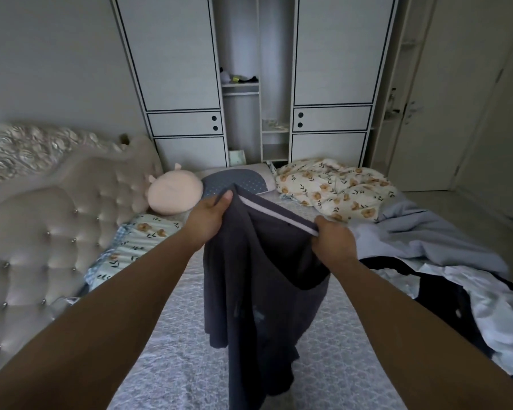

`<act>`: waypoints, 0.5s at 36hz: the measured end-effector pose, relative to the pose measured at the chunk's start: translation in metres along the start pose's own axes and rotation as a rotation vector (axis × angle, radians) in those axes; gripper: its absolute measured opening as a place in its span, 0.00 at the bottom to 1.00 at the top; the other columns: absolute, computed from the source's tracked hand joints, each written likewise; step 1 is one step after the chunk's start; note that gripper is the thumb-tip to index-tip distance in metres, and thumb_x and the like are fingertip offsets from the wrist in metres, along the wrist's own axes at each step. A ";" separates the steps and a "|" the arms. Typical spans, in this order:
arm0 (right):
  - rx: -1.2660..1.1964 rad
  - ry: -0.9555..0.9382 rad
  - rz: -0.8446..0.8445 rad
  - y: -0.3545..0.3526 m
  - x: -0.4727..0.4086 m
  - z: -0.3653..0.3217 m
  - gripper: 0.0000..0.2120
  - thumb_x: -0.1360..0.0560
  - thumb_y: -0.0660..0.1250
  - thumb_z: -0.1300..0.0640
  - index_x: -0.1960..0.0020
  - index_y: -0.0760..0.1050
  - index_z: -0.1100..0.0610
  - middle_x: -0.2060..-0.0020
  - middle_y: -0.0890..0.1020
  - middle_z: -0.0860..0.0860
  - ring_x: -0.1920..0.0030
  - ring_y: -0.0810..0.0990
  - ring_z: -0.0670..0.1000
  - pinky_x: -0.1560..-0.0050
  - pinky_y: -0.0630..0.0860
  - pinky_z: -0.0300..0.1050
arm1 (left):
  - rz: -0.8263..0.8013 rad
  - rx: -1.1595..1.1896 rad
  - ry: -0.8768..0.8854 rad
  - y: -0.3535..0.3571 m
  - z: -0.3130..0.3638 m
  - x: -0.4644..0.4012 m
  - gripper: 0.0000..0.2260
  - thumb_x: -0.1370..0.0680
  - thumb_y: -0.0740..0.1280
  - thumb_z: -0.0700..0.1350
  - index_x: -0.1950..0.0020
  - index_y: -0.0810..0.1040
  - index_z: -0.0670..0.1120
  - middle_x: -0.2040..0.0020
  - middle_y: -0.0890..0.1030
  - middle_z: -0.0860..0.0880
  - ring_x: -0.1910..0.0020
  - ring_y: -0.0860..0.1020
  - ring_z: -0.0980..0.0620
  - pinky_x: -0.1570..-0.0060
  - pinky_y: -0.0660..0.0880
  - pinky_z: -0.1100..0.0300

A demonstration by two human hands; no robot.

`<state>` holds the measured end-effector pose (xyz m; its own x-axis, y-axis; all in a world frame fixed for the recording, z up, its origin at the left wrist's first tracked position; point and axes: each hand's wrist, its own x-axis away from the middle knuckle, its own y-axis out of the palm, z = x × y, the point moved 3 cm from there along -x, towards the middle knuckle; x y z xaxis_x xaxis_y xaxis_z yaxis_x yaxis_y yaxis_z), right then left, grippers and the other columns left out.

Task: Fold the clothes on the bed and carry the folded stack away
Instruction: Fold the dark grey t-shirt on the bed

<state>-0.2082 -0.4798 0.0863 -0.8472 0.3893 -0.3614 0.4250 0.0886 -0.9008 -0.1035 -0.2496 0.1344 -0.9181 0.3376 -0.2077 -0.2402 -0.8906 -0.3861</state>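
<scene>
We hold the dark grey garment [249, 279] up over the bed [166, 335], our left hand [209, 218] pinching one end of its top edge with thumb curled over the cloth, our right hand [333, 239] gripping the other end with its fingers closed round the pale-banded hem. The garment hangs between the two hands above the mattress, its lower part trailing down toward us, and we cannot tell whether the bottom touches the bed.

The likely trouble: the cloth is bunched and doubled over itself near the top, so if we lay it down like this the fold may set crooked. A loose pinch on either end could also let that corner drop and twist the piece. The heap of unfolded clothes [456, 294] lies just to our right, and a swinging hem might drag into it.

Its long axis runs top to bottom, hanging near vertical; the banded top edge slants from upper left down to the right, facing away from us
</scene>
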 end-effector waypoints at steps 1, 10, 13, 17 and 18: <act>0.038 0.003 0.028 -0.004 -0.003 0.004 0.05 0.25 0.61 0.60 0.50 0.69 0.59 0.58 0.80 0.58 0.57 0.79 0.60 0.63 0.68 0.46 | 0.026 -0.077 0.034 -0.002 0.000 -0.001 0.19 0.19 0.57 0.55 0.43 0.80 0.43 0.45 0.82 0.44 0.45 0.78 0.47 0.40 0.70 0.56; -0.028 0.274 -0.024 -0.032 -0.025 0.053 0.08 0.26 0.63 0.62 0.48 0.75 0.61 0.54 0.80 0.59 0.54 0.78 0.59 0.62 0.69 0.44 | 0.150 -0.377 0.057 -0.018 -0.019 -0.011 0.20 0.18 0.56 0.53 0.44 0.79 0.39 0.46 0.80 0.38 0.45 0.76 0.40 0.50 0.67 0.56; -0.357 0.357 -0.092 -0.034 -0.028 0.062 0.10 0.22 0.60 0.57 0.53 0.77 0.63 0.60 0.78 0.60 0.61 0.73 0.56 0.68 0.65 0.44 | 0.059 -0.370 -0.031 -0.017 -0.029 -0.014 0.22 0.18 0.55 0.55 0.42 0.79 0.40 0.43 0.79 0.38 0.43 0.75 0.40 0.46 0.68 0.55; -0.618 0.364 -0.111 -0.039 -0.030 0.064 0.17 0.20 0.58 0.55 0.46 0.77 0.68 0.51 0.79 0.65 0.50 0.76 0.63 0.52 0.71 0.53 | -0.063 -0.231 -0.126 -0.015 -0.034 -0.016 0.21 0.19 0.56 0.57 0.39 0.78 0.44 0.42 0.78 0.46 0.43 0.74 0.48 0.44 0.65 0.60; -0.641 0.347 -0.121 -0.042 -0.030 0.063 0.17 0.20 0.58 0.55 0.44 0.77 0.68 0.47 0.79 0.65 0.47 0.76 0.63 0.46 0.70 0.54 | -0.076 -0.181 -0.128 -0.014 -0.032 -0.015 0.20 0.19 0.57 0.57 0.40 0.78 0.45 0.44 0.78 0.47 0.45 0.74 0.50 0.44 0.65 0.61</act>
<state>-0.2205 -0.5525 0.1197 -0.7958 0.6008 -0.0757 0.5276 0.6264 -0.5739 -0.0759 -0.2329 0.1138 -0.9348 0.3499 -0.0607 -0.2602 -0.7911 -0.5536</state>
